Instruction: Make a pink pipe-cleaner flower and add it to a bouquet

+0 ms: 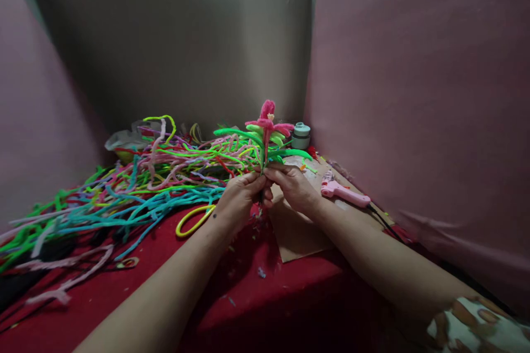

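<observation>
Upright in front of me is a pipe-cleaner flower (pixel 268 123) with pink petals, a pale centre, light green parts beneath and long green leaves curving to both sides. My left hand (pixel 242 192) pinches its stem from the left. From the other side my right hand (pixel 292 185) grips the same stem, fingertips meeting those of the left. The fingers hide the lower stem. Under the right hand lies a piece of cardboard (pixel 296 237). A yellow ring (pixel 182 227) rests on the cloth beside my left wrist.
Many coloured pipe cleaners (pixel 165 198) are heaped across the left and back of the red cloth (pixel 248 298). A pink glue gun (pixel 348 194) with a black cord lies to the right. Behind it stands a pale blue-green container (pixel 301 135). Pink and grey walls enclose the table.
</observation>
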The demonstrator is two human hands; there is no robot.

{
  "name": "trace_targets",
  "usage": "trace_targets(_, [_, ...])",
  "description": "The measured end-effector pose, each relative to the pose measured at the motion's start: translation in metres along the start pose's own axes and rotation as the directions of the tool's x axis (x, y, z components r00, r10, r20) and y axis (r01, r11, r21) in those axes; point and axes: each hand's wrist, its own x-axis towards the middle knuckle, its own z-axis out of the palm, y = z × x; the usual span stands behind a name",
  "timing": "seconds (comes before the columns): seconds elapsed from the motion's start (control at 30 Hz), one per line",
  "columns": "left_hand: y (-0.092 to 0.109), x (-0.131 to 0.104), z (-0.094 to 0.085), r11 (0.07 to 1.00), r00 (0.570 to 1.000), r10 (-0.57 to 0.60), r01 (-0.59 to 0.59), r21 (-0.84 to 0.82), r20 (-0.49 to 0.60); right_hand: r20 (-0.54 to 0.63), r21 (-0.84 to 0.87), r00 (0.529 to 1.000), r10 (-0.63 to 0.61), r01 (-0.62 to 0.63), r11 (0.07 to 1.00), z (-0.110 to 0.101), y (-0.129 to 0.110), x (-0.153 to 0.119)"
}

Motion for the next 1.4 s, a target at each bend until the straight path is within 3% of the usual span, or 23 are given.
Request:
trace_targets(0.23, [-0.001, -0.003, -0.006, 0.913, 0.970, -0.097, 0.175, -0.370, 0.221, 0.016, 0.118, 1.000, 0.021, -0.023, 0.993, -0.009, -0.001, 0.002])
trace_targets(0.37, [0.002, -0.005, -0.007, 0.890, 0.930, -0.100, 0.242, -0.385, 0.353, 0.063, 0.202, 0.997, 0.038, -0.050, 0.978, -0.006, -0.004, -0.001])
trace_targets(0.47, [0.000, -0.001, -0.006, 0.972, 0.951, -0.085, 0.144, -0.183, 0.297, 0.065, 0.163, 0.994, 0.090, -0.099, 0.982, -0.004, -0.001, -0.002])
trace_targets(0.53, [-0.002, 0.002, -0.005, 0.998, 0.990, -0.035, 0.027, 0.065, 0.133, -0.022, 0.108, 0.996, 0.083, -0.080, 0.991, -0.004, 0.002, -0.001])
trace_targets(0.6, [-0.006, 0.004, -0.003, 0.933, 0.995, 0.077, -0.051, 0.356, -0.058, -0.156, 0.016, 0.987, 0.038, -0.036, 0.999, -0.004, 0.005, 0.000])
trace_targets(0.67, [-0.010, 0.003, -0.003, 0.799, 0.964, 0.216, -0.081, 0.596, -0.157, -0.247, -0.072, 0.969, -0.001, -0.018, 0.997, -0.003, 0.004, 0.000])
trace_targets(0.73, [-0.012, 0.002, -0.002, 0.673, 0.939, 0.310, -0.104, 0.732, -0.152, -0.264, -0.144, 0.964, -0.009, -0.031, 0.989, -0.001, 0.000, -0.001])
trace_targets(0.8, [-0.013, 0.000, -0.003, 0.627, 0.931, 0.342, -0.125, 0.769, -0.127, -0.262, -0.190, 0.965, -0.002, -0.050, 0.980, 0.002, -0.002, -0.002])
trace_targets(0.93, [-0.009, 0.000, -0.002, 0.725, 0.942, 0.305, -0.136, 0.676, -0.138, -0.202, -0.114, 0.978, 0.041, -0.065, 0.991, 0.003, 0.001, -0.001])
trace_targets(1.13, [-0.002, 0.001, 0.000, 0.937, 0.986, 0.105, -0.054, 0.344, -0.133, -0.161, -0.132, 0.987, -0.007, -0.014, 0.991, 0.000, 0.000, 0.002])
trace_targets(1.23, [-0.001, 0.000, -0.001, 0.985, 0.993, 0.049, -0.030, 0.171, -0.108, -0.132, -0.122, 0.991, -0.010, -0.007, 0.992, -0.001, -0.003, 0.000])
trace_targets(1.4, [-0.004, 0.002, -0.001, 0.992, 1.000, -0.026, 0.024, -0.128, -0.014, -0.021, 0.054, 0.998, 0.059, -0.058, 0.997, 0.001, 0.000, -0.001])
